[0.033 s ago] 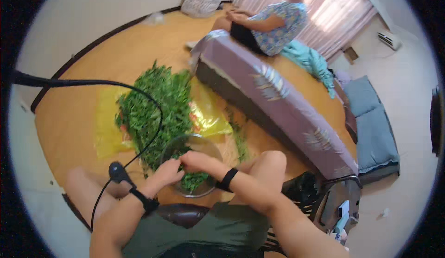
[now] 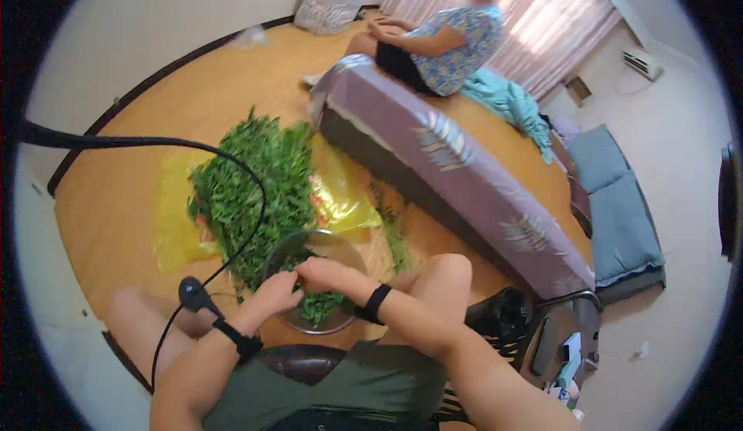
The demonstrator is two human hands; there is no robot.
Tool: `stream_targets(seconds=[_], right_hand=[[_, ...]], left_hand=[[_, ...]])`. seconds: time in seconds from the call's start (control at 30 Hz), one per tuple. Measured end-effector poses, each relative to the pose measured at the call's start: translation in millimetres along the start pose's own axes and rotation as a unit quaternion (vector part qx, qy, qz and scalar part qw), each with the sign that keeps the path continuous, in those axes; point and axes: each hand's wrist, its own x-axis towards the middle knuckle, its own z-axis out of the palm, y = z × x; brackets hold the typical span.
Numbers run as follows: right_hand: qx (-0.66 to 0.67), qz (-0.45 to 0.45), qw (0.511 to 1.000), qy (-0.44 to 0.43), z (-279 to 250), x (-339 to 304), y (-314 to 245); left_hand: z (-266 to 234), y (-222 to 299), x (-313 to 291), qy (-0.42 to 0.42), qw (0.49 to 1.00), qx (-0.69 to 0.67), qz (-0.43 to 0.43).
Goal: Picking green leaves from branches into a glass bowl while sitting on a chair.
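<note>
1. Here, the left hand [image 2: 272, 292] and right hand [image 2: 329, 274] meet fingertip to fingertip over a metal bowl [image 2: 348, 254], both pinched shut on a sprig of greens [image 2: 321, 305].
2. Both forearms slant inward from the lower edge, wrists bent, each wearing a black band.
3. The bowl sits on the wooden floor [image 2: 116, 206], touching the heap of leafy greens [image 2: 251, 179] on yellow plastic [image 2: 174, 230].

Counts on the floor and around it
One glass bowl [image 2: 319, 254], one heap of greens [image 2: 255, 179], one yellow plastic sheet [image 2: 174, 222], two hands, one mattress [image 2: 457, 176], one seated person [image 2: 445, 48].
</note>
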Motion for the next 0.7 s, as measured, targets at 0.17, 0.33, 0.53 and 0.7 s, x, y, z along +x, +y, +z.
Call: stream_targets(seconds=[0.17, 0.33, 0.53, 0.7], right_hand=[[-0.032, 0.017, 0.999, -0.004, -18, -7, -23], [-0.019, 0.009, 1.0, -0.008, -20, -9, -22], [-0.016, 0.004, 1.0, 0.003, -10, -3, -19], [-0.018, -0.006, 1.0, 0.016, 3, 1, -11]], left_hand=[[-1, -7, -1, -0.02, 1.0, -0.001, -0.008], [-5, -3, -1, -0.009, 1.0, 0.008, 0.01], [-14, 0, -4, -0.05, 0.997, 0.062, 0.006], [-20, 8, -4, -0.099, 0.982, 0.158, -0.033]])
